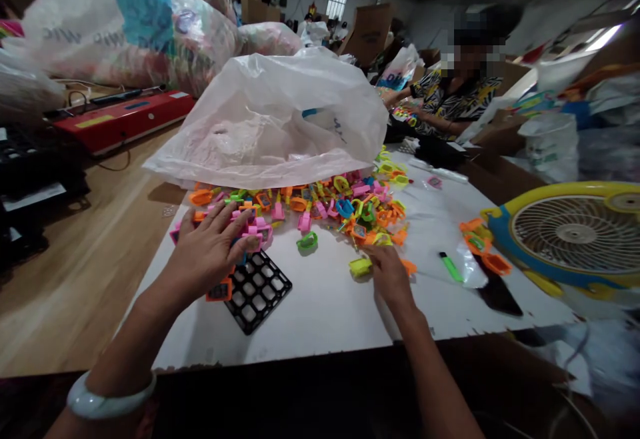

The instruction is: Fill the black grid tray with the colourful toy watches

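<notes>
My left hand (210, 249) lies with its fingers spread over several pink toy watches (257, 232) at the upper left of a black grid tray (260, 289). An orange toy watch (220, 290) is below that palm, at the tray's left edge. My right hand (393, 272) reaches the near edge of a heap of colourful toy watches (345, 207), its fingers drawn together; what they pinch, if anything, is hidden. Right beside its fingertips is a yellow toy watch (360, 266). A green toy watch (307, 241) lies apart between the hands.
A large white plastic bag (285, 112) stands behind the heap. On the right are a green lighter-like object (451, 267), a dark flat object (500, 292) and a yellow-and-blue fan (575, 232). A red machine (125, 119) sits back left. Another person (450, 99) sits at the far right.
</notes>
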{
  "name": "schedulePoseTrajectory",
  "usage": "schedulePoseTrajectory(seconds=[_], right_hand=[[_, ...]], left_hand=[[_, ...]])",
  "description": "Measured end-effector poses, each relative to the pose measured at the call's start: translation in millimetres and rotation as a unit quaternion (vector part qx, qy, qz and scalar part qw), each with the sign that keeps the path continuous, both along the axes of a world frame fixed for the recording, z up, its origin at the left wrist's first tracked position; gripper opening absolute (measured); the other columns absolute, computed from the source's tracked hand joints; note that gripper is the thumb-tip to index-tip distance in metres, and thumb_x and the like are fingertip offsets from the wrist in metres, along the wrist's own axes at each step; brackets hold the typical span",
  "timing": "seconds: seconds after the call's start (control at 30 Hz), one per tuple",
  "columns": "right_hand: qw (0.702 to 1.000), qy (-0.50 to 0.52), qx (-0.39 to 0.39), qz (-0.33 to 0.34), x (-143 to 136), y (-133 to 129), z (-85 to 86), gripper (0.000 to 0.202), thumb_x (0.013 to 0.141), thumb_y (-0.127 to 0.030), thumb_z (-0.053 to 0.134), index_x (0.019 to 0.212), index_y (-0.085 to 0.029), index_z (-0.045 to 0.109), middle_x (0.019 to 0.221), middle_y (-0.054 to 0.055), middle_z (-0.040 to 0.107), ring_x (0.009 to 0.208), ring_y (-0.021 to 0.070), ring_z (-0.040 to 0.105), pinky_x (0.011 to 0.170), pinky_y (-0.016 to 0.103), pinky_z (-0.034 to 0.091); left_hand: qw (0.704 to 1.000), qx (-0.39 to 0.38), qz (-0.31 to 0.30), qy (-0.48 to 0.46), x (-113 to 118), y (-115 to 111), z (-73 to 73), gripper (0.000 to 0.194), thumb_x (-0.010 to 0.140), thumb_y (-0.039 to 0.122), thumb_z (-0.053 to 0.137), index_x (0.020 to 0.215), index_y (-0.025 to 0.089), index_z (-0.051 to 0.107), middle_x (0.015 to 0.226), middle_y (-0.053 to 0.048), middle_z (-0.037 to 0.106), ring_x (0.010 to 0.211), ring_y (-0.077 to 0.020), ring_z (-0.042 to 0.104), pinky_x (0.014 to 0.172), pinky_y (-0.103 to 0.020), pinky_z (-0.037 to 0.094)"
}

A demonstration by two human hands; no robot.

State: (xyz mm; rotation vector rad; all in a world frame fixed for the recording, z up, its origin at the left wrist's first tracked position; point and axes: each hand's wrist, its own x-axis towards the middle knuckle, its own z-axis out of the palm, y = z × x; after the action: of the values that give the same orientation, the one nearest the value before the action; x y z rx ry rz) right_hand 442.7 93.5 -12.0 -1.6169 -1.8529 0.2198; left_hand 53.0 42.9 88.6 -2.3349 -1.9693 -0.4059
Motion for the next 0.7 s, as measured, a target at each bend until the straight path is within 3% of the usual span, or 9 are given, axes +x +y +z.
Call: schedulePoseTrajectory(seconds=[0.1,0.2,0.3,0.4,0.53,0.7], right_hand=[[0.997,0.022,-0.026,0.070,-23,-10,-5.1,0.033,0.087,-0.020,0.045,0.104,-0.018,0.073,0.094,0.010,0.066,0.090,0.0234,0.062,0.084,0.039,0.051],[1.000,0.015,0.018,0.016,-37,1,-1.8,0.034,0.091,-0.025,0.046,0.112,-0.019,0.071,0.100,0.011,0.065,0.093,0.0246,0.060,0.085,0.041,0.050],[0.996,-0.056,0.053,-0.046,-34,32,2.6,0.036,0.087,-0.025,0.051,0.117,-0.017,0.068,0.105,0.013,0.062,0.100,0.0273,0.054,0.091,0.045,0.047],[0.994,-0.101,0.047,-0.019,-32,53,0.5,0.037,0.082,-0.019,0.053,0.114,-0.015,0.070,0.104,0.014,0.061,0.100,0.0279,0.051,0.095,0.046,0.044],[0.996,-0.045,0.055,0.053,-37,41,-8.0,0.038,0.083,-0.017,0.050,0.117,-0.016,0.068,0.110,0.013,0.062,0.105,0.0271,0.052,0.095,0.045,0.045],[0.998,-0.001,0.061,0.032,-39,11,-0.4,0.034,0.084,-0.020,0.054,0.114,-0.022,0.070,0.114,0.010,0.068,0.109,0.0272,0.055,0.095,0.045,0.041]], left_hand=[[0.998,0.025,-0.004,-0.049,-5,-1,-2.4,0.052,0.101,0.050,0.030,0.144,0.027,0.050,0.152,-0.011,0.050,0.144,-0.0333,0.040,0.118,-0.068,0.019],[0.992,0.066,0.000,-0.106,-7,-11,2.8,0.054,0.102,0.052,0.028,0.146,0.026,0.047,0.154,-0.009,0.047,0.145,-0.0295,0.040,0.121,-0.063,0.017],[0.982,0.126,0.009,-0.141,-2,-28,9.8,0.051,0.103,0.047,0.033,0.150,0.030,0.040,0.157,-0.005,0.044,0.148,-0.0251,0.035,0.124,-0.055,0.018],[0.970,0.167,0.032,-0.172,9,-53,4.9,0.055,0.102,0.038,0.040,0.155,0.035,0.028,0.162,-0.003,0.036,0.151,-0.0241,0.028,0.126,-0.050,0.021],[0.949,0.164,0.114,-0.243,23,-91,-30.6,0.069,0.099,0.036,0.046,0.159,0.033,0.012,0.167,-0.004,0.021,0.153,-0.0260,0.021,0.126,-0.049,0.023],[0.923,0.090,0.176,-0.331,29,-123,-85.8,0.086,0.093,0.042,0.056,0.160,0.028,0.004,0.166,-0.012,0.020,0.151,-0.0311,0.026,0.122,-0.054,0.027]])
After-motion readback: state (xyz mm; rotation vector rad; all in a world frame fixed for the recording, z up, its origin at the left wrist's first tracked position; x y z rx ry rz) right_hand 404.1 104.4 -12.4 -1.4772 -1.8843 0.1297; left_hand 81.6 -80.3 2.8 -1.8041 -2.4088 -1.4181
